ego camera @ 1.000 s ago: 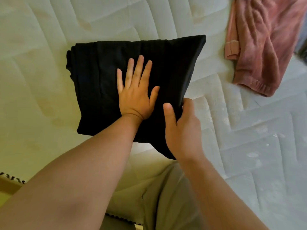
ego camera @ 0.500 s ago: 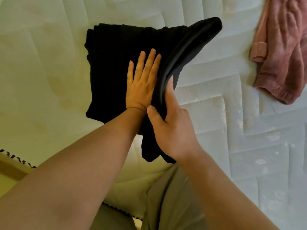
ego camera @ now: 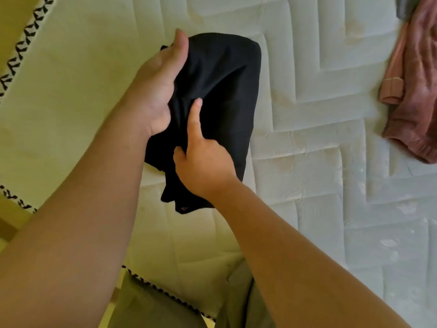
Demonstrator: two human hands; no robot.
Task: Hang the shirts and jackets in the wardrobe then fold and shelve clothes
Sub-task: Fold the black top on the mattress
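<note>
Over mattress (ego camera: 331, 150), left hand (ego camera: 155, 91), right hand (ego camera: 204, 163) clutch garment (ego camera: 227, 76).

The mattress (ego camera: 319, 162) in front of you is white, quilted in a zigzag pattern, with some yellowish stains and a black-patterned trim (ego camera: 21, 50) along its edge. Over on your right a fuzzy pink garment (ego camera: 416, 95) lies crumpled on it, with a scrap of grey fabric (ego camera: 405, 5) touching its top.

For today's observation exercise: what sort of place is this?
Probably a bedroom: a white quilted mattress, a black fabric garment gripped by the left hand and right hand, a pink fleecy garment lying on it.
</note>
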